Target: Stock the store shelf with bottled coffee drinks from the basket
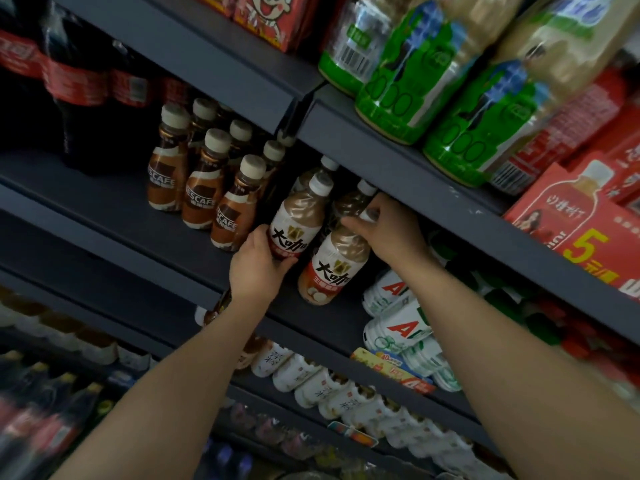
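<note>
On the middle shelf [145,233], right of the brown NESCAFE bottles [199,192], the left hand [256,268] wraps its grip round the base of one white-labelled coffee bottle [298,223] printed 大咖. The right hand [388,230] pinches the neck of a second 大咖 bottle [332,268] from above. Both bottles stand upright side by side near the shelf's front edge; the basket is out of view.
</note>
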The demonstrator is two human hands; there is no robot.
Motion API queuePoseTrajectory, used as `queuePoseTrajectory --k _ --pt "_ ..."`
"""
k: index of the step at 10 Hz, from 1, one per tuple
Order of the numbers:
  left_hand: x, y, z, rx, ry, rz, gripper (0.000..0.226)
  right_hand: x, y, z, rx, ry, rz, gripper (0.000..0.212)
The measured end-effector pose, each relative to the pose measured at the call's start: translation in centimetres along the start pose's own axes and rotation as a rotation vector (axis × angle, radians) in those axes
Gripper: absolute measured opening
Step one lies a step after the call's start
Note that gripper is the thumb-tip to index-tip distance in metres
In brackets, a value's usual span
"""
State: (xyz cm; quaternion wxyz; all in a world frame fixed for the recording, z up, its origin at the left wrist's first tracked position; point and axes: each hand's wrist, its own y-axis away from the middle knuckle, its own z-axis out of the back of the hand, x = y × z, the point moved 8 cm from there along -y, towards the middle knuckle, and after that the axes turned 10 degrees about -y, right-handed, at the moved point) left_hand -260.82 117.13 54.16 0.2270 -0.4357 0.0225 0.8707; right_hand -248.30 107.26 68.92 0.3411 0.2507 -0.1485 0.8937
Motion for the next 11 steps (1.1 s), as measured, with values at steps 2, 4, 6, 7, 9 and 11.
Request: queuePoseTrajectory --k 2,4,6,7,9,11 --pt "0.0 -0.7 0.0 0.111 0.056 -0.063 0.065 -0.5 -0.6 -0.1 -0.062 -0.074 0.021 0.033" --pt "-0.1 -0.1 0.3 0.062 0.016 -0.130 0.068 0.0 -0.7 -0.1 -0.151 -0.087 0.050 0.047" --pt "0.7 0.1 0.5 0.050 -0.085 -0.083 0.072 0.3 -1.3 -0.9 -0.124 -0.042 0.044 0.049" --pt "0.3 0.1 0.6 0.089 -0.115 -0.061 0.066 0.2 -1.1 -1.1 -0.076 0.002 0.033 0.060" --pt "1.1 2.1 1.8 0.034 -0.117 -0.063 0.051 1.0 1.2 -0.4 -0.107 0.237 0.128 0.066" --pt "0.9 5.7 5.7 0.034 -0.163 -0.165 0.044 1.1 7.2 0.6 -0.259 0.238 0.308 0.035"
